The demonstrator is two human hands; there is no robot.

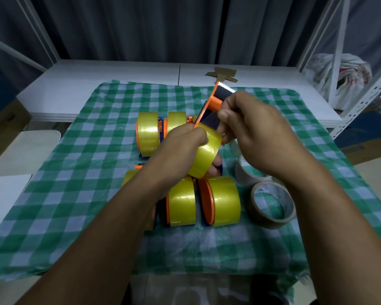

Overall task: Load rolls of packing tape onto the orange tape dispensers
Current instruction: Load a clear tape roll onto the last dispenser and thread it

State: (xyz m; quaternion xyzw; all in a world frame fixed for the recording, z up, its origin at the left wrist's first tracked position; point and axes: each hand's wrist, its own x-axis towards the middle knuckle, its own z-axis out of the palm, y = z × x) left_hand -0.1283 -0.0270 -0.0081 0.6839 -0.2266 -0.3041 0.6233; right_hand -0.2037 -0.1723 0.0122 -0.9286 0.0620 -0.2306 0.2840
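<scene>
An orange tape dispenser [216,99] is held up above the checked cloth, its toothed blade pointing away from me. A yellow tape roll [207,150] sits on it. My left hand [180,148] grips the roll and the dispenser from the left, fingers curled round them. My right hand [255,128] pinches the tape's end near the dispenser's roller, thumb and fingers closed. Several other dispensers loaded with yellow rolls lie on the cloth: two behind [149,135] and two in front [224,200].
A green-and-white checked cloth [79,194] covers the table. Two loose rolls lie at the right: a brown one [273,204] and a whitish one [246,175]. A cardboard scrap [222,74] lies on the white board behind. White shelving [361,100] stands at the right.
</scene>
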